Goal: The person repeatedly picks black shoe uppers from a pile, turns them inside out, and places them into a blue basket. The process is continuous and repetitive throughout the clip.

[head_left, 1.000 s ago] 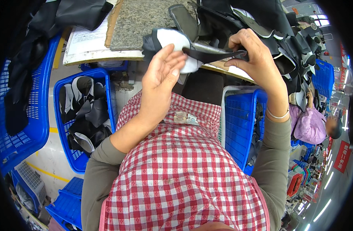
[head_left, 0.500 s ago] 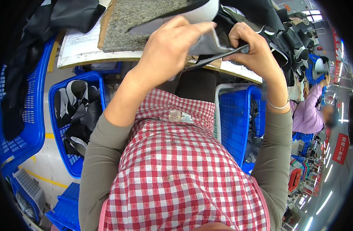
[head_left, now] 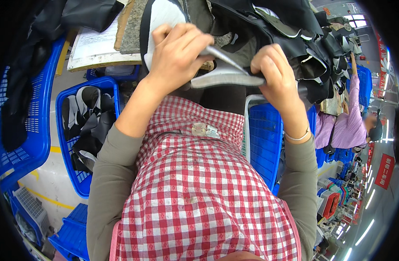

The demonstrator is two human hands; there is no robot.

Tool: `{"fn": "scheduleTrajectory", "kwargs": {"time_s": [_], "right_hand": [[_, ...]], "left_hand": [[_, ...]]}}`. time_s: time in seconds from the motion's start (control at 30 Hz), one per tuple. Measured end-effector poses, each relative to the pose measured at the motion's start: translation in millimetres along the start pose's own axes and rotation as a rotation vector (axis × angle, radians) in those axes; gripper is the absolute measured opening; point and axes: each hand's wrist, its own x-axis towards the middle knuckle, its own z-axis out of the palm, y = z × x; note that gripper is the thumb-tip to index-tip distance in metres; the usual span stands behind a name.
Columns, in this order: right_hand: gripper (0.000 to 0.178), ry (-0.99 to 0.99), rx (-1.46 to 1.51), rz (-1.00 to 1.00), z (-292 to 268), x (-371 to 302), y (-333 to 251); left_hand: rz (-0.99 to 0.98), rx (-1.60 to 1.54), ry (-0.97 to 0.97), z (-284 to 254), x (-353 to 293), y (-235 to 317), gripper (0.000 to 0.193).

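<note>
Both my hands are raised over the table edge, stretching a black leather piece with a pale grey-white lining [head_left: 228, 80] between them. It looks like a boot upper, folded so that an opening shows in its middle. My left hand [head_left: 175, 56] is closed with curled fingers on its left side, next to a broad white face edged in black. At the other end, my right hand [head_left: 275, 74] pinches the corner, fingers bent over it. Behind the hands, more dark leather merges with the piece, so its far outline cannot be told.
A grey stone slab [head_left: 132, 32] and a printed sheet [head_left: 94, 48] lie on the table. Black leather pieces [head_left: 310, 56] heap up at the right. Blue crates [head_left: 60, 130] stand left and right of my apron, one holding black-and-white pieces. Another person [head_left: 347, 128] works far right.
The leather piece has turned, now showing its pale lining and white face. My right hand has moved down and slightly left; my left hand has shifted a little left. The other person's arm now reaches up.
</note>
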Motion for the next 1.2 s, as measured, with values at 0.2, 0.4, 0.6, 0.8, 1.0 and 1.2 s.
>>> {"fn": "scheduleTrajectory", "kwargs": {"time_s": [0.2,0.4,0.6,0.8,1.0,1.2], "right_hand": [[0.027,0.243,-0.016,-0.049,-8.7,-21.0,-49.8],[0.044,0.346,-0.043,0.091,7.7,-44.9,-76.5],[0.042,0.353,-0.133,0.165,0.1,-80.3,-98.5],[0.037,0.185,-0.010,0.502,-1.8,-122.1,-125.8],[0.031,-0.452,0.035,0.820,-23.2,-137.4,-90.5],[0.026,-0.091,0.063,0.682,34.4,-125.1,-97.9]], "left_hand": [[0.224,0.075,0.183,-64.5,-20.8,26.7,0.015],[0.381,0.100,0.074,-92.6,-23.4,37.0,0.018],[0.399,-0.046,-0.115,-103.5,-21.1,64.4,0.020],[0.232,-0.386,-0.380,-79.2,-29.1,93.8,0.023],[0.065,-0.554,-0.662,-17.3,-25.5,109.5,0.008],[0.090,-0.394,-0.727,-8.9,-13.8,103.9,0.016]]}}
